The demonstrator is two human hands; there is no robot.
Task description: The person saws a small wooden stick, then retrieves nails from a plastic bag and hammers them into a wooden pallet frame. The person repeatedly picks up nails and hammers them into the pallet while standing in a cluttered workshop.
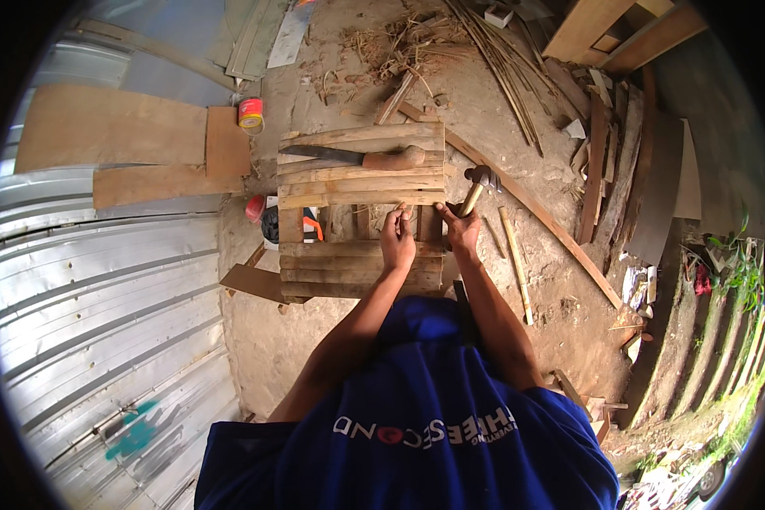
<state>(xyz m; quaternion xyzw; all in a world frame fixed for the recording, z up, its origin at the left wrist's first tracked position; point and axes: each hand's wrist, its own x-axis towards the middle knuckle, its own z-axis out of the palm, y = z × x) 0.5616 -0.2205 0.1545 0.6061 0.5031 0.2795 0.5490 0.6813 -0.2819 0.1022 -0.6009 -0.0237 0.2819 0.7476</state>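
Before me lies a slatted wooden frame, with bare gaps across its middle. My left hand is over that gap, its fingertips pinched at the near edge of a slat; whatever they hold is too small to make out. In my right hand is a hammer, gripped by its pale wooden handle, the dark head up and beyond the frame's right edge. A finger of this hand reaches the slat's right end. Across the far slats rests a machete, its blade to the left and its brown handle to the right.
A long plank slants over the dirt floor on the right, near a thin stick. Beside the frame's left edge are a red round object and dark items. A red and yellow can stands by the corrugated metal wall. Scrap boards pile up right.
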